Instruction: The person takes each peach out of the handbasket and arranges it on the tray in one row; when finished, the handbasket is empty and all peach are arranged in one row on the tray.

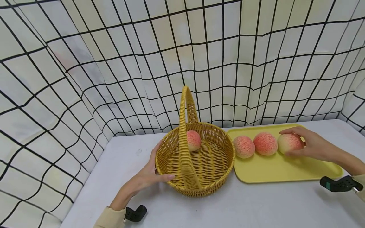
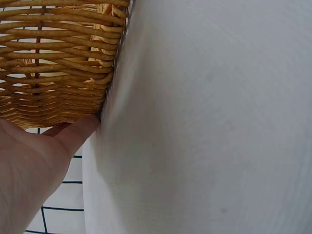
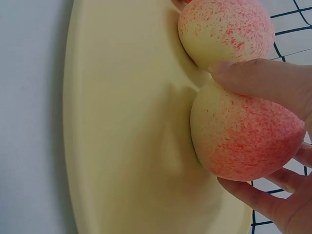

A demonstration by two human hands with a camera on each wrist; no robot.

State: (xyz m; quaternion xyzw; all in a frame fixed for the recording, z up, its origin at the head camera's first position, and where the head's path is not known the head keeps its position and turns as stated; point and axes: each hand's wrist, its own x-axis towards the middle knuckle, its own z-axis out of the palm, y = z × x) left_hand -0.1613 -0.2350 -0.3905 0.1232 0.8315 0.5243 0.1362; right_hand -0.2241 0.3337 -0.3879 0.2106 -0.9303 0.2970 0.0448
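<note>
A yellow wicker basket (image 1: 209, 186) with a tall arched handle stands on the table, one peach (image 1: 194, 141) inside it. My left hand (image 1: 145, 174) holds the basket's left side, thumb at the front rim and fingers along the outer wall. In the left wrist view, fingertips touch the woven wall (image 2: 53, 68) low down, near the tabletop. Over on the yellow tray (image 1: 265, 172), my right hand (image 1: 312, 144) grips the rightmost peach (image 3: 248, 136) between thumb and fingers. Beside it on the tray sit a middle peach (image 1: 265, 144) and a left peach (image 1: 244, 147).
The white-covered table (image 1: 222, 209) runs under both basket and tray. Behind and to the left rises a white cloth wall (image 1: 159, 63) with a black grid. The basket's right side stands close against the tray's left edge. A black wrist device (image 1: 339, 183) sits below the right forearm.
</note>
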